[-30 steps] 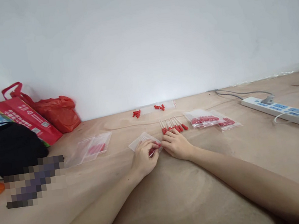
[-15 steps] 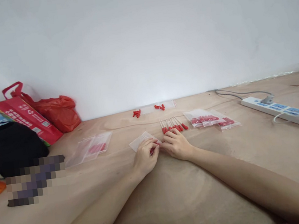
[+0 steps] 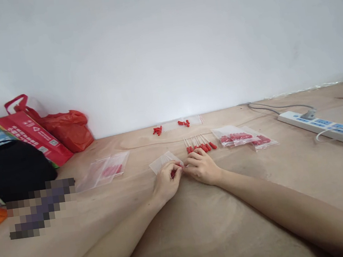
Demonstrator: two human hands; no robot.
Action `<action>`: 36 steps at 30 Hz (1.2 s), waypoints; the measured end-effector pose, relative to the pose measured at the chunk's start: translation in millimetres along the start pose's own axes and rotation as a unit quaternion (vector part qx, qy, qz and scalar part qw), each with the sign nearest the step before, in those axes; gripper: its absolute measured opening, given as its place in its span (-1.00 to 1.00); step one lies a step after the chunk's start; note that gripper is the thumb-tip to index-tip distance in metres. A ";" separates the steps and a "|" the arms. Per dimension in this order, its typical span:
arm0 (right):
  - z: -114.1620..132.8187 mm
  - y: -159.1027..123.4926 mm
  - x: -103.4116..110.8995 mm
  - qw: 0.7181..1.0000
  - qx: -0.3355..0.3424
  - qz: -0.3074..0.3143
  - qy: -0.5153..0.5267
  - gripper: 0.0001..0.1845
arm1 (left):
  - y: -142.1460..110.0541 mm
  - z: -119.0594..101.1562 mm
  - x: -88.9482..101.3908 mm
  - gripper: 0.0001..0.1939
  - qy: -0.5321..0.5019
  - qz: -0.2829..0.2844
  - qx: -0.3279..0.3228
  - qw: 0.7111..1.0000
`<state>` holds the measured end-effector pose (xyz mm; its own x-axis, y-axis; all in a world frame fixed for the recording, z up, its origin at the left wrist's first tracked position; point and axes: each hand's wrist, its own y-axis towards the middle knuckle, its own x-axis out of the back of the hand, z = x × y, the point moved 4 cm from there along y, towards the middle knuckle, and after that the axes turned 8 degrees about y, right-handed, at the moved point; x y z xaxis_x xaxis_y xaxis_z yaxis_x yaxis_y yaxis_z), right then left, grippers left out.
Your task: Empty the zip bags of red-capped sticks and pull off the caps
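My left hand is closed around a small clear zip bag, whose empty-looking end lies flat beyond the fingers. A bit of red shows under the left fingers, partly hidden. My right hand meets the left one and pinches at the bag's near right edge. Just beyond the right fingertips lies a row of pale sticks with red tips. Farther right are clear bags with red pieces inside. To the left, more clear bags overlap, one with red showing through.
Small red pieces lie by a flat clear bag near the wall. A white power strip with cables stands at right. Red carrier bags, a black bag and a blurred-out item are at left.
Both hands stay together at the bag with almost no movement. The whole view has shifted very slightly.
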<state>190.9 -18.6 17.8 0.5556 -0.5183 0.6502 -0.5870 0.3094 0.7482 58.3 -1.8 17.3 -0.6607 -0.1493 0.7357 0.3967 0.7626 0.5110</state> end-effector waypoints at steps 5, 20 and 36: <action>2.0 -0.9 -0.4 0.999 0.016 0.010 0.030 -0.79 | -1.6 -4.5 2.0 -0.83 0.013 0.006 -0.010 1.000; 4.5 5.6 3.7 0.993 -0.035 0.052 0.097 -0.85 | -4.5 2.3 11.8 -0.81 0.052 -0.097 0.020 0.994; -28.2 -14.6 -12.6 0.914 -0.309 0.013 0.263 -0.78 | 12.2 41.9 14.6 -0.65 0.129 0.145 -0.034 0.980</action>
<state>209.0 5.9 2.4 0.8473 -0.1003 0.5215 -0.2497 0.7914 0.5580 26.8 31.6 15.6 -0.3338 -0.0936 0.9380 0.5914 0.7541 0.2857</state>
